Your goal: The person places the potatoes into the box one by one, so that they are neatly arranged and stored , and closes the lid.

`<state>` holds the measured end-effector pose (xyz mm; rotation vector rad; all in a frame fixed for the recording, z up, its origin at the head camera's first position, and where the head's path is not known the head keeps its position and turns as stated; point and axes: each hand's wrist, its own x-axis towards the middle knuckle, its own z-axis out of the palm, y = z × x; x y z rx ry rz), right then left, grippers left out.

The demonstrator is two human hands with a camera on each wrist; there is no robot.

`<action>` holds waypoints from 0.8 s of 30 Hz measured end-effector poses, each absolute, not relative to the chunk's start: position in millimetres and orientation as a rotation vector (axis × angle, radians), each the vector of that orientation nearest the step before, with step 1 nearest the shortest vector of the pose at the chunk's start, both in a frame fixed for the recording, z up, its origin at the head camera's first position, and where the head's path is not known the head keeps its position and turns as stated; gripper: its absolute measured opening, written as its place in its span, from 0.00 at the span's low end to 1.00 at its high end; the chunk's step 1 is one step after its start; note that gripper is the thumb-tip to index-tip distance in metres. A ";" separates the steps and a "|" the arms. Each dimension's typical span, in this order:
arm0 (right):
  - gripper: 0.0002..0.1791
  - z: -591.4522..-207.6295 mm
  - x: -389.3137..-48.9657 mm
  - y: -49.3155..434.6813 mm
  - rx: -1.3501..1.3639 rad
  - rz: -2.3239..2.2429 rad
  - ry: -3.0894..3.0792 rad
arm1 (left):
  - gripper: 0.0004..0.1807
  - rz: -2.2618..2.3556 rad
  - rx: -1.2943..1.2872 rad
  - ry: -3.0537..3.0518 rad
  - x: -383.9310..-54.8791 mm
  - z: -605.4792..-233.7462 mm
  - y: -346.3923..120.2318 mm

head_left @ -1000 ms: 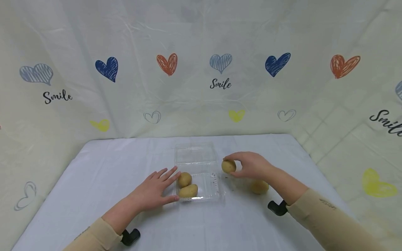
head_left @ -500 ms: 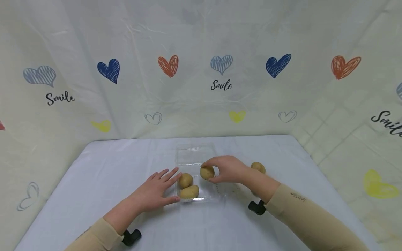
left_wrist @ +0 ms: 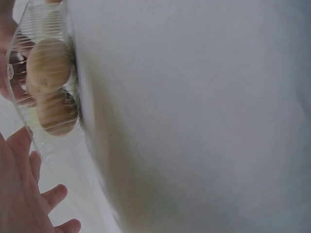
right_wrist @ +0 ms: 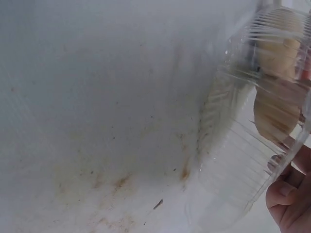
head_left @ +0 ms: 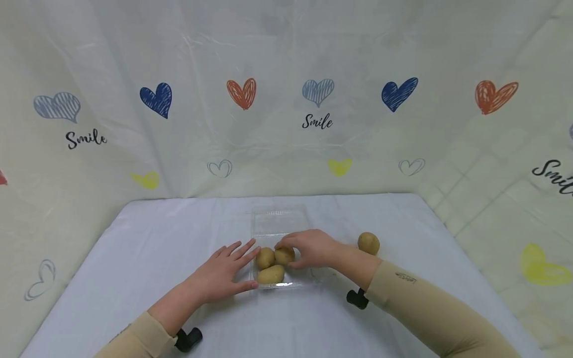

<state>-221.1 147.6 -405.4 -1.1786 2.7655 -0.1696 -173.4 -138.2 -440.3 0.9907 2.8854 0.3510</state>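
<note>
A clear plastic clamshell box (head_left: 299, 279) lies on the table with its lid (head_left: 278, 222) folded back. My right hand (head_left: 315, 247) reaches into the box, thumb and fingers round a potato (head_left: 285, 255). That potato sits low, close against a round potato (head_left: 265, 258) at the left, with a longer potato (head_left: 271, 274) in front. Fingers spread and straight, my left hand (head_left: 221, 273) rests at the box's left edge. Through the ribbed wall, the left wrist view shows potatoes (left_wrist: 48, 65). In the right wrist view, my right thumb (right_wrist: 282, 193) shows beyond the clear wall.
Another potato (head_left: 369, 243) lies on the white cloth to the right, behind my right forearm. Brown dirt specks (right_wrist: 121, 181) mark the cloth beside the box. A hanging sheet with printed hearts (head_left: 241, 93) stands behind the table.
My right hand has carried a potato leftward from beside the box and down into it, next to the other two. The left hand has stayed at the box's left edge.
</note>
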 end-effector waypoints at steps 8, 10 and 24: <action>0.30 -412.5 -221.1 148.7 -1.136 -0.119 2.741 | 0.47 0.345 0.968 2.876 -174.5 -441.2 -137.1; 0.30 -414.0 -220.9 148.4 -1.147 -0.114 2.737 | 0.47 0.334 0.965 2.875 -174.1 -440.3 -137.5; 0.32 -406.0 -216.3 148.7 -1.213 -0.166 2.718 | 0.48 0.308 0.969 2.874 -173.2 -436.5 -137.7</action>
